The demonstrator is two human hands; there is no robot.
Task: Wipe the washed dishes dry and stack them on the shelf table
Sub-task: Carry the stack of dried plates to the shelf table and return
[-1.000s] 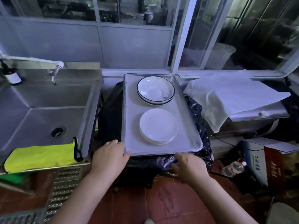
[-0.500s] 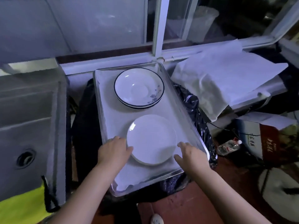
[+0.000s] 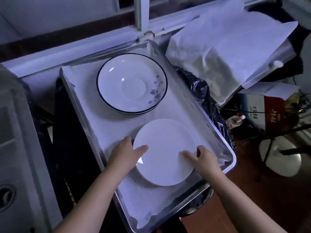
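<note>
A stack of plain white plates (image 3: 165, 148) lies on the near half of a metal tray (image 3: 202, 113) lined with white cloth. My left hand (image 3: 124, 154) grips the stack's left rim, thumb on top of the upper plate. My right hand (image 3: 203, 159) grips the right rim, thumb on top, fingers curled round the edge. Farther back on the tray sit stacked white bowls with a dark blue rim and a blue flower pattern (image 3: 132, 83).
A steel sink (image 3: 15, 157) lies at the left. The tray rests on something wrapped in black plastic (image 3: 202, 88). White sheets (image 3: 227, 46) cover a surface at the right. A cardboard box (image 3: 262, 111) and a plastic bottle (image 3: 235, 120) lie on the red floor.
Both hands moved from the tray's front edge onto the white plate stack and now grip its rim, thumbs on top. The view has moved closer and to the right.
</note>
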